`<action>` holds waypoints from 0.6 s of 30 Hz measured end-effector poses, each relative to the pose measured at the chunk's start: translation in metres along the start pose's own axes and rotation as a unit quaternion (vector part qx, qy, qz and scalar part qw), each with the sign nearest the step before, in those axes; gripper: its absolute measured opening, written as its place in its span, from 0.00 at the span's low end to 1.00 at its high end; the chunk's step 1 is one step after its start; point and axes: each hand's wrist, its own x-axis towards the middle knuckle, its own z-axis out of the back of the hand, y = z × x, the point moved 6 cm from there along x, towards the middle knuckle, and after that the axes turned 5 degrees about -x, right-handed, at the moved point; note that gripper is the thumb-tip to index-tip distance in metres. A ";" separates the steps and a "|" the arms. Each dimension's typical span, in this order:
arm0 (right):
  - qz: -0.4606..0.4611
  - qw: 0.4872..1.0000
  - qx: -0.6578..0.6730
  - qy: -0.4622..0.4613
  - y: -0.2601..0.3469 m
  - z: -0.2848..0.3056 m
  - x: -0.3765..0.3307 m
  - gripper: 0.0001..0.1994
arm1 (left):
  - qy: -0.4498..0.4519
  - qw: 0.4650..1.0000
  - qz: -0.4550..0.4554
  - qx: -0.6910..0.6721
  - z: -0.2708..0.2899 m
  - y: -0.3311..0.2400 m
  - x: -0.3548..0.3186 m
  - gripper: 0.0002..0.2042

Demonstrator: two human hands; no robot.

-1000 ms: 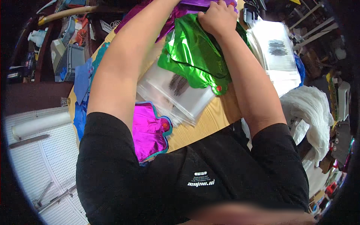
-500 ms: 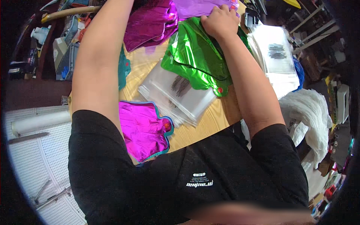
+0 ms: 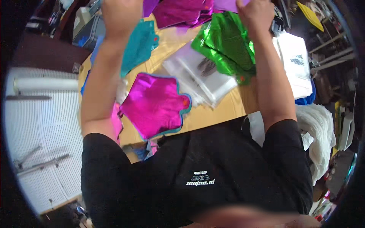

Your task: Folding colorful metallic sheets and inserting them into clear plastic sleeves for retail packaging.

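Observation:
My left hand (image 3: 121,17) reaches the upper edge at left, beside a teal foil piece (image 3: 138,47); its fingers are cut off by the edge. At upper right, my right hand (image 3: 257,13) lies over lavender foil (image 3: 226,5), thumb apart from the partly cut-off fingers. Below it is a stack of shiny green foil pieces (image 3: 230,41), and a magenta foil stack (image 3: 178,13) lies to its left. Closer to me rests a flat pink foil piece (image 3: 154,106) with a teal rim and a red dot on its rounded tab. Clear plastic bags (image 3: 203,74) are piled mid-table.
The wooden table (image 3: 205,121) carries these things. A stack of printed clear bags (image 3: 292,64) stands on the right, with crumpled white plastic (image 3: 315,136) below it. On the left are a white roll (image 3: 45,85) and a white perforated panel (image 3: 49,125).
My left hand has come into view at the top. My right hand has shifted up and right, and its fingers are now partly cut off. The whole view has shifted, uncovering more pink and teal foil.

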 end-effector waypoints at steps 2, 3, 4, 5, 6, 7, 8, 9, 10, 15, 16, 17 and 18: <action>-0.118 0.934 0.331 0.058 0.010 0.049 0.006 0.30 | 0.027 0.998 0.020 0.054 0.031 -0.001 -0.054 0.11; -0.127 0.920 0.371 0.004 0.002 0.073 -0.004 0.28 | 0.042 0.997 -0.056 0.042 0.034 -0.017 -0.068 0.11; -0.201 0.808 0.537 0.139 0.010 0.067 -0.015 0.27 | 0.054 0.990 -0.122 0.044 0.042 -0.028 -0.087 0.11; -0.263 0.645 0.666 0.267 0.030 0.070 -0.032 0.26 | 0.062 0.984 -0.152 0.065 0.049 -0.040 -0.106 0.12; -0.250 0.637 0.670 0.288 0.051 0.080 -0.044 0.26 | 0.080 0.982 -0.146 0.094 0.060 -0.050 -0.129 0.13; -0.203 0.571 0.679 0.414 0.081 0.097 -0.067 0.28 | 0.098 0.978 -0.146 0.109 0.068 -0.061 -0.147 0.14; -0.154 0.495 0.673 0.528 0.108 0.124 -0.094 0.29 | 0.099 0.978 -0.139 0.120 0.072 -0.067 -0.166 0.12; -0.152 0.590 0.596 0.522 0.124 0.157 -0.104 0.25 | 0.100 0.979 -0.126 0.127 0.077 -0.069 -0.187 0.12; -0.178 0.603 0.574 0.525 0.137 0.158 -0.122 0.24 | 0.124 0.980 -0.101 0.115 0.078 -0.069 -0.207 0.11; 0.009 0.647 0.632 0.427 0.142 0.112 -0.188 0.34 | 0.196 0.980 0.003 0.023 0.089 -0.083 -0.253 0.10; 0.037 0.670 0.624 0.401 0.145 0.113 -0.191 0.33 | 0.210 0.976 0.047 0.014 0.092 -0.083 -0.262 0.16; 0.021 0.649 0.635 0.418 0.147 0.115 -0.196 0.33 | 0.209 0.976 0.052 0.017 0.096 -0.085 -0.269 0.16; 0.024 0.647 0.635 0.421 0.150 0.115 -0.200 0.33 | 0.217 0.973 0.075 0.040 0.099 -0.083 -0.277 0.16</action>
